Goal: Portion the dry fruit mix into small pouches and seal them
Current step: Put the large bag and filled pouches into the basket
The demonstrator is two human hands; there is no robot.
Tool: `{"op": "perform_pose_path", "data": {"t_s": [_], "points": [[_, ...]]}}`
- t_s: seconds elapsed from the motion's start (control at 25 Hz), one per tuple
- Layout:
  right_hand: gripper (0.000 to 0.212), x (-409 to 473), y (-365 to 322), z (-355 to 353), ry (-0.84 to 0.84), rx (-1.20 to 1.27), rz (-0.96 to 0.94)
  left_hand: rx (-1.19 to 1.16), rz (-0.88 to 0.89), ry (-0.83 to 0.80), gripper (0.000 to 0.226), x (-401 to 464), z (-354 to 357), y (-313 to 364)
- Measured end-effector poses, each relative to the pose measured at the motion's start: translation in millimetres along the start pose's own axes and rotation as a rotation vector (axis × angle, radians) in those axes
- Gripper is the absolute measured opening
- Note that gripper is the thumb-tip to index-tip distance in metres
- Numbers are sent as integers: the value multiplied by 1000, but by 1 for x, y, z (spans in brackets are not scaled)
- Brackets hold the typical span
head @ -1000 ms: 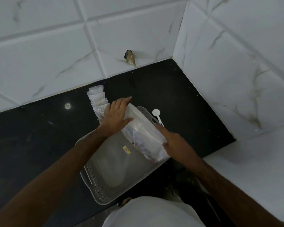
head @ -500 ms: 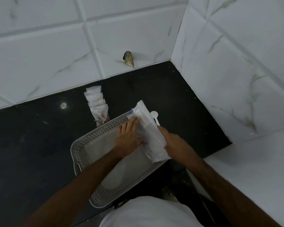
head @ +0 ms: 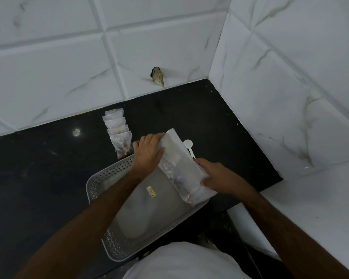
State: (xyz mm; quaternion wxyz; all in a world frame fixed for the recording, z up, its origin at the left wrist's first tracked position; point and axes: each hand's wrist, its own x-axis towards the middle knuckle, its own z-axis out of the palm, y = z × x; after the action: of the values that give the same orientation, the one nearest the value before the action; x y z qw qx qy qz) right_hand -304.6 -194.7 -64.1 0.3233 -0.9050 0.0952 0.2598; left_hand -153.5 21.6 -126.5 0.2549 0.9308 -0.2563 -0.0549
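Large clear bag of dry fruit mix [head: 180,170] lies tilted over right edge of perforated grey tray [head: 101,178] on black table [head: 38,178]. Your left hand [head: 148,153] grips its upper end; your right hand [head: 218,176] clamps lower side. Film soft, slippery; contents loose, weight low. Hold near mouth, support bottom. Filled pouches [head: 119,135] wait beyond tray; white spoon [head: 189,147] just behind bag.

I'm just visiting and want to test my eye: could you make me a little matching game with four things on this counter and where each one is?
Things:
1. large bag
2. small pouches
3. white spoon
4. yellow sticker

Places:
A. on the tray floor
B. held by both hands
C. row near the back wall
D. on the counter, behind the bag

Pairs: 1-B, 2-C, 3-D, 4-A
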Motion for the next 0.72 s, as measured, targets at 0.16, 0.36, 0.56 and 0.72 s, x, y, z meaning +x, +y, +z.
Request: {"op": "perform_pose_path", "data": {"t_s": [0.16,0.36,0.56,0.72], "points": [[62,1,0,0,7,4,-2,-60,-48,4,33,13,0,-5],[81,-5,-1,14,-4,-66,22,140,47,76,14,17,2,-9],[82,-4,-7,29,-21,-124,71,321,98,61,26,29,3,2],[104,-2,4,28,22,-60,42,198,90,124,47,11,7,8]]}}
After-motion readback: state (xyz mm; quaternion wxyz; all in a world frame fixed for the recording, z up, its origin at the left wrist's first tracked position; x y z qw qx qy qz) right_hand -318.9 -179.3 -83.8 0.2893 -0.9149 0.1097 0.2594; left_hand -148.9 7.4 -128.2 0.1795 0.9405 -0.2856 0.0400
